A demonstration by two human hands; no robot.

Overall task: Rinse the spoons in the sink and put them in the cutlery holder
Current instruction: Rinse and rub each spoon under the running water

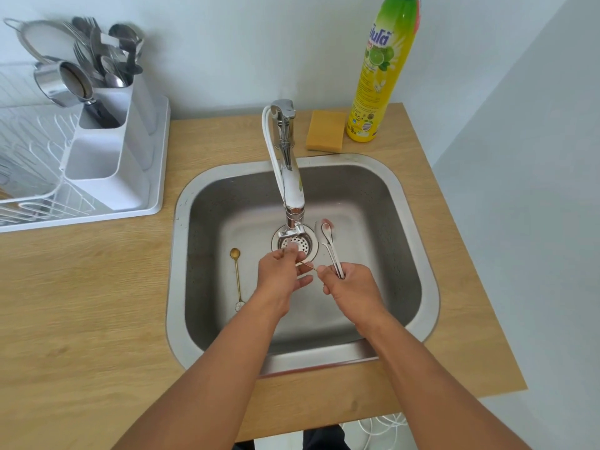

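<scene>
Over the drain of the steel sink (402,203), under the tap (292,190), my left hand (282,274) pinches a thin gold spoon (306,265); its bowl is hidden by my fingers. To the right, my right hand (349,284) grips a bundle of silver spoons (329,246) by the handles, bowls pointing away from me. Its fingertips touch the thin gold handle. Another gold spoon (237,274) lies on the sink floor at the left. The white cutlery holder (107,157) stands on the drying rack at the far left, its back compartment full of cutlery.
A white dish rack (45,177) on its tray holds a metal strainer and cup. A yellow sponge (325,129) and a tall green-yellow detergent bottle (383,69) stand behind the sink on the wooden counter (81,303). Walls close the back and right.
</scene>
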